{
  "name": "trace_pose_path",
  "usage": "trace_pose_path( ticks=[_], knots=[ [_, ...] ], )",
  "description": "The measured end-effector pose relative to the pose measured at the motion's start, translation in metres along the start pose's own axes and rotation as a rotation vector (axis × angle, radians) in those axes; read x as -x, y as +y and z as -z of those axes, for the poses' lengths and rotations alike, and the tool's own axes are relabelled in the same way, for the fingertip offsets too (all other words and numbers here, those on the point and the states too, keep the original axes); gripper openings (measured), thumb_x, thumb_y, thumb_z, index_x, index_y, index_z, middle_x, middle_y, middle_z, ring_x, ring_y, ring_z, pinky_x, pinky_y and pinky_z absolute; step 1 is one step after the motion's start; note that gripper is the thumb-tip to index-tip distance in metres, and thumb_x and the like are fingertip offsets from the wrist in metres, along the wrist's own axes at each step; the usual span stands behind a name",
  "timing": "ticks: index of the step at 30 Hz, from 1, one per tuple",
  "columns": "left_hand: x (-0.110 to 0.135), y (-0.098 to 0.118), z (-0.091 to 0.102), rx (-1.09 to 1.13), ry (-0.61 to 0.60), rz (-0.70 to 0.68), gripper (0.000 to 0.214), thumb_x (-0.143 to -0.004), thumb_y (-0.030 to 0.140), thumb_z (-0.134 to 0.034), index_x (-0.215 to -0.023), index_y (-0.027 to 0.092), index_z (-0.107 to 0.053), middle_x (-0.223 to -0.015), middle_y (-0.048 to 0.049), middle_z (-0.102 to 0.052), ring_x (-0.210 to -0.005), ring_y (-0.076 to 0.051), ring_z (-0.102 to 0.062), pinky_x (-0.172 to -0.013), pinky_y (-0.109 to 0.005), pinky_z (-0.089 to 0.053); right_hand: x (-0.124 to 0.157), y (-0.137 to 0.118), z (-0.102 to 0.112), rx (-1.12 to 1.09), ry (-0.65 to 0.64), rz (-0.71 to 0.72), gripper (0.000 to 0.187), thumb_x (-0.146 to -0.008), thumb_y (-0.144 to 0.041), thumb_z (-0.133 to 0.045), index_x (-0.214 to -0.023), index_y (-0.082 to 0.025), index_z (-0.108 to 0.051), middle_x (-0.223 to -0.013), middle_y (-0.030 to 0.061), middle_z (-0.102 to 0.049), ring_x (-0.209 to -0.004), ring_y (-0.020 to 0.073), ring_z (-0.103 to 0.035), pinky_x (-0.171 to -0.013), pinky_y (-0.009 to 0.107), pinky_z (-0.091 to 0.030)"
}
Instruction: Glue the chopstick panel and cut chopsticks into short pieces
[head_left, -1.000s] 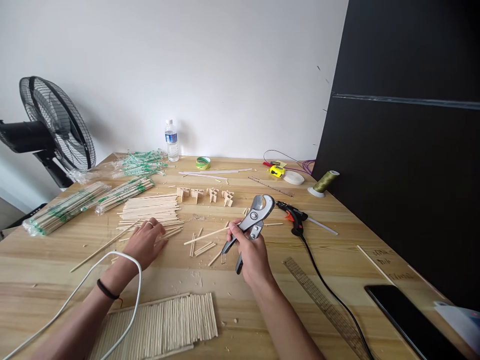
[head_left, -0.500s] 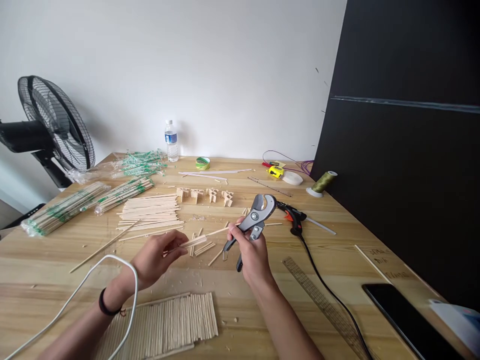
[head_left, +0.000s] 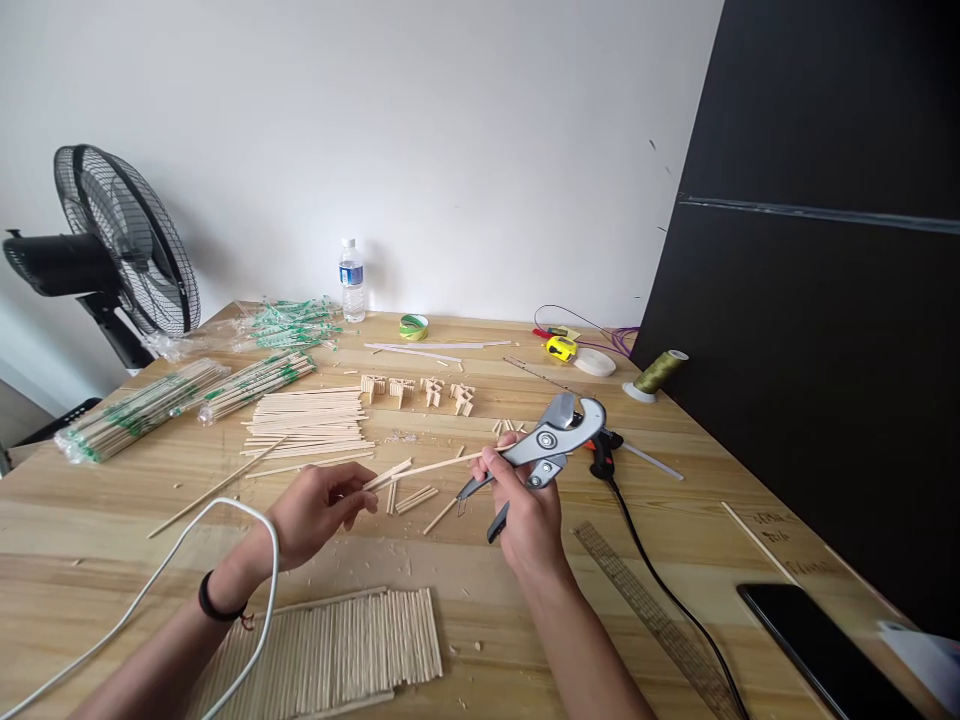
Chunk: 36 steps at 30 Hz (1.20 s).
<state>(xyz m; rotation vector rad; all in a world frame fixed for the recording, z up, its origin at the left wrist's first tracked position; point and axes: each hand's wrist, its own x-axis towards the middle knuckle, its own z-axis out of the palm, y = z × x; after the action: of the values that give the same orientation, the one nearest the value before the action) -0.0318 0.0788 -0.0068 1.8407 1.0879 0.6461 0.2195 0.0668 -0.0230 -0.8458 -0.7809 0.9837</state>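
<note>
Pale wooden worktop (head_left: 90,540), white wall behind. Fan (head_left: 127,240) far left, wrapped stick bundles (head_left: 142,410) near it. Left hand (head_left: 319,510) pinches short stick (head_left: 390,473) over mid-worktop. Right hand (head_left: 529,515) closed round grey cutter (head_left: 547,440), raised off the surface. Glue gun (head_left: 600,452) just beyond. Phone (head_left: 825,650) far right.

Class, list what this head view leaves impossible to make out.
Head view:
Glue gun: front end hidden behind the cutter in the right hand.
Phone: near end cut off by the bottom edge.
Water bottle: label too small to read.
Short sticks in the left hand: count unclear, fingers cover them.
</note>
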Motion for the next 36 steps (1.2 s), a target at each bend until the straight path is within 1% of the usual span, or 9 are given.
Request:
trace_pose_path(
  ticks=[3, 8, 10, 15, 21, 25, 28, 32, 36],
  knots=[
    [0.001, 0.002, 0.001, -0.012, -0.019, -0.024, 0.026, -0.094, 0.033, -0.055, -0.101, 0.015, -0.072, -0.079, -0.0052, -0.073, -0.058, -0.01, -0.056, -0.054, -0.021, -0.044, 0.001, 0.002, 0.001, 0.048, -0.012, 0.003, 0.032, -0.079, -0.032, -0.079, -0.093, -0.025, -0.051, -0.073, -0.0062, -0.054, -0.066, 0.0143, -0.054, -0.072, 0.035, -0.042],
    [0.003, 0.003, 0.003, -0.05, -0.078, -0.066, 0.028, -0.096, 0.034, -0.054, -0.103, 0.015, -0.074, -0.077, -0.0052, -0.071, -0.062, -0.012, -0.056, -0.057, -0.022, -0.045, -0.001, 0.002, 0.001, 0.041, -0.007, -0.013, 0.033, -0.078, -0.034, -0.08, -0.091, -0.024, -0.052, -0.074, -0.0065, -0.053, -0.065, 0.0137, -0.054, -0.072, 0.034, -0.042],
    [0.004, 0.004, 0.002, -0.033, -0.11, -0.047, 0.03, -0.097, 0.035, -0.053, -0.104, 0.015, -0.074, -0.082, -0.0066, -0.072, -0.062, -0.012, -0.056, -0.057, -0.022, -0.046, -0.001, 0.002, 0.0, 0.046, -0.03, -0.034, 0.033, -0.078, -0.035, -0.081, -0.091, -0.024, -0.052, -0.074, -0.0065, -0.053, -0.065, 0.0139, -0.054, -0.072, 0.034, -0.043],
    [0.006, 0.01, -0.002, 0.045, -0.163, 0.0, 0.032, -0.097, 0.038, -0.055, -0.107, 0.014, -0.073, -0.086, -0.0075, -0.074, -0.061, -0.011, -0.056, -0.055, -0.022, -0.044, 0.004, 0.005, -0.004, 0.086, -0.142, -0.081, 0.031, -0.081, -0.039, -0.08, -0.092, -0.024, -0.055, -0.073, -0.0054, -0.055, -0.066, 0.0154, -0.057, -0.071, 0.034, -0.046],
    [0.007, 0.017, -0.004, 0.103, -0.183, 0.002, 0.035, -0.097, 0.044, -0.055, -0.106, 0.014, -0.07, -0.085, -0.007, -0.072, -0.059, -0.01, -0.054, -0.054, -0.021, -0.043, 0.005, 0.006, -0.005, 0.089, -0.138, -0.066, 0.03, -0.082, -0.039, -0.079, -0.091, -0.024, -0.054, -0.072, -0.0052, -0.056, -0.066, 0.0158, -0.057, -0.072, 0.034, -0.047],
    [0.006, 0.017, -0.007, 0.034, -0.162, 0.038, 0.04, -0.096, 0.052, -0.057, -0.097, 0.013, -0.069, -0.074, -0.0035, -0.066, -0.055, -0.009, -0.048, -0.049, -0.02, -0.036, 0.006, 0.007, -0.005, 0.071, -0.141, -0.047, 0.028, -0.083, -0.036, -0.078, -0.092, -0.024, -0.055, -0.073, -0.005, -0.056, -0.066, 0.0153, -0.058, -0.073, 0.034, -0.047],
    [0.004, 0.014, -0.009, 0.042, -0.124, 0.049, 0.047, -0.096, 0.057, -0.054, -0.088, 0.013, -0.067, -0.067, -0.0021, -0.063, -0.05, -0.008, -0.046, -0.046, -0.02, -0.034, 0.007, 0.008, -0.007, 0.057, -0.146, -0.045, 0.026, -0.085, -0.036, -0.078, -0.092, -0.024, -0.055, -0.075, -0.0052, -0.056, -0.067, 0.0142, -0.058, -0.071, 0.032, -0.047],
    [0.004, 0.013, -0.009, -0.046, -0.091, 0.003, 0.046, -0.099, 0.055, -0.05, -0.08, 0.015, -0.065, -0.056, 0.0024, -0.055, -0.047, -0.008, -0.045, -0.045, -0.019, -0.034, 0.009, 0.008, -0.009, 0.07, -0.167, -0.037, 0.023, -0.087, -0.035, -0.075, -0.091, -0.024, -0.056, -0.074, -0.0049, -0.056, -0.068, 0.0145, -0.057, -0.071, 0.031, -0.047],
    [0.004, 0.012, -0.005, -0.161, -0.027, -0.065, 0.043, -0.1, 0.052, -0.049, -0.082, 0.017, -0.065, -0.063, 0.0006, -0.062, -0.049, -0.009, -0.048, -0.046, -0.019, -0.037, 0.006, 0.004, -0.006, 0.193, -0.201, 0.036, 0.021, -0.094, -0.04, -0.067, -0.088, -0.023, -0.057, -0.077, -0.0024, -0.058, -0.073, 0.0164, -0.058, -0.075, 0.031, -0.047]
  ],
)
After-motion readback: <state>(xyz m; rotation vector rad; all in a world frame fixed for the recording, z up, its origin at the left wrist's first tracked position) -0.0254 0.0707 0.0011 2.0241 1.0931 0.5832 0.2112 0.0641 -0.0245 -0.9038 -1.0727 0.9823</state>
